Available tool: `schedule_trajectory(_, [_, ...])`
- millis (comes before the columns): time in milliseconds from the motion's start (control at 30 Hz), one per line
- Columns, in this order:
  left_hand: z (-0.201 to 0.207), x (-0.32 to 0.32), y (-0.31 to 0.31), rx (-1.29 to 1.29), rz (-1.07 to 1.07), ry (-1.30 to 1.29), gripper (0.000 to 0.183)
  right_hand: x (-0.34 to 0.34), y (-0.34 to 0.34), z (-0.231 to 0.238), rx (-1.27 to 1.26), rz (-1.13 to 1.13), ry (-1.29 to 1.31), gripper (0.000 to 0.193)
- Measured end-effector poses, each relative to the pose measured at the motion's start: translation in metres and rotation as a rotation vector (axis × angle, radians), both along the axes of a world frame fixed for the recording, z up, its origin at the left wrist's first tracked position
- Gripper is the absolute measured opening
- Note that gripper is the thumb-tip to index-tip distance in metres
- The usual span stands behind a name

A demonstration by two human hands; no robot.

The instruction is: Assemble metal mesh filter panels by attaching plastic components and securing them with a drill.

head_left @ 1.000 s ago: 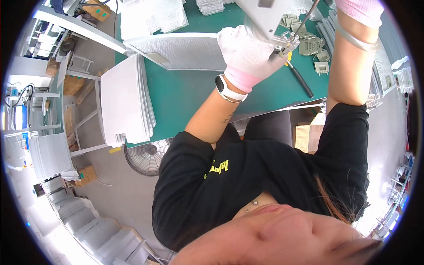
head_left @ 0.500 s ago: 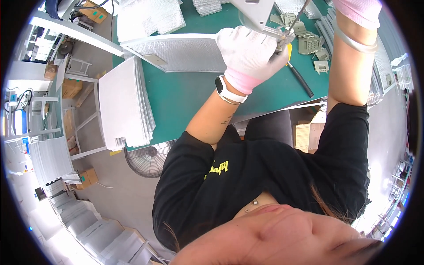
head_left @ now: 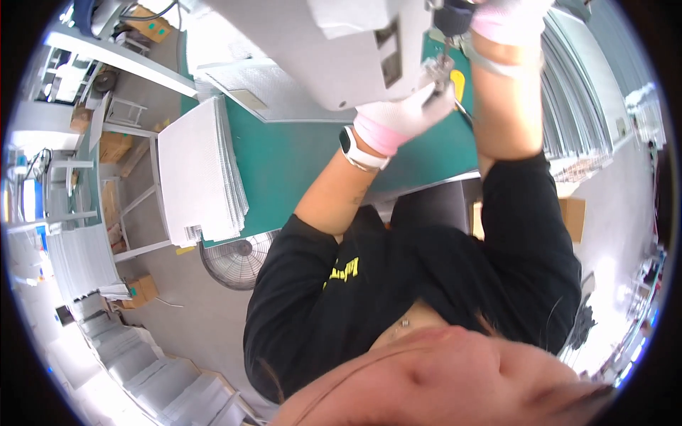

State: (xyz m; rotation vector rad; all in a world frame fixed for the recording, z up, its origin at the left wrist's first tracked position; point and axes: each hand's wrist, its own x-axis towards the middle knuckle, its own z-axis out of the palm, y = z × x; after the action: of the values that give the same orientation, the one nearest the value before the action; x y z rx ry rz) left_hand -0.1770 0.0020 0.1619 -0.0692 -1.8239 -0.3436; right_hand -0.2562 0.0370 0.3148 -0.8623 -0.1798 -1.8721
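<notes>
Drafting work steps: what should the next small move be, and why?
I'd steady the small shiny fitting with the left hand and check the driver shaft is square: the left fingertips close around the fitting beside the pale grey housing, the right hand is beside the dark driver head, and whether the tip is seated is unclear.

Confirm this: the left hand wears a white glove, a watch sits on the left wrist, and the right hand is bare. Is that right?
No: the right hand is gloved too, with a pink cuff, as the head view shows. The left hand does wear a white glove, with the watch on that wrist.
</notes>
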Motion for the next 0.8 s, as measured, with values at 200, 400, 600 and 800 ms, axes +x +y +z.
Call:
schedule_trajectory(200, [0.001,0.0,-0.007,-0.02,-0.087,-0.054,0.013,0.008,0.005,0.007,0.183,-0.218,0.294,0.048])
schedule_trajectory(400, [-0.004,0.0,-0.011,-0.14,0.078,-0.172,0.024,0.004,0.008,0.007,0.094,-0.268,0.584,0.046])
schedule_trajectory(600, [0.016,0.009,0.0,-0.076,-0.062,-0.151,0.021,-0.008,0.012,-0.011,0.256,-0.221,0.492,0.036])
schedule_trajectory(800, [-0.019,0.003,-0.007,-0.144,0.008,-0.219,0.018,-0.02,-0.005,-0.037,0.054,-0.674,0.484,0.022])
